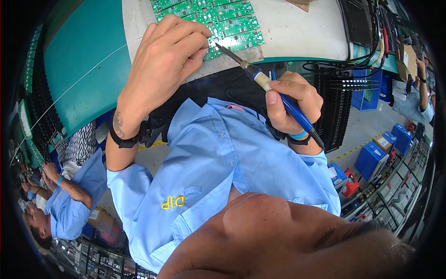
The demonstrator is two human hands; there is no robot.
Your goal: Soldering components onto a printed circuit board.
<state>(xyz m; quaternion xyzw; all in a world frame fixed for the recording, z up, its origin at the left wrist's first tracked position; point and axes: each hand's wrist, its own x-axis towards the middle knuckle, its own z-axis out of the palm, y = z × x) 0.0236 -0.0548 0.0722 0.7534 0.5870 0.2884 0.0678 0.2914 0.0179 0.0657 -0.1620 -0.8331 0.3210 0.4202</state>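
My right hand [295, 103] grips a soldering iron [260, 80] with a blue handle, its cord leaving behind the wrist. The iron's dark tip points up and left and meets a green circuit board [239, 43], or hovers just over it; I cannot tell which. My left hand [172, 50] is closed in a pinch at the board's left side. A thin solder wire [95, 66] runs from the lower left up to this hand; its end among the fingers is hidden. Several like boards lie in rows, partly covered by my left hand.
The boards lie on a pale sheet [302, 32] over a green mat [88, 69]. Black cables [341, 65] bunch at the right. Beside them stands a ridged black rack [335, 109]. Blue bins [371, 160] stand on the floor. A person in blue [74, 204] works at the left.
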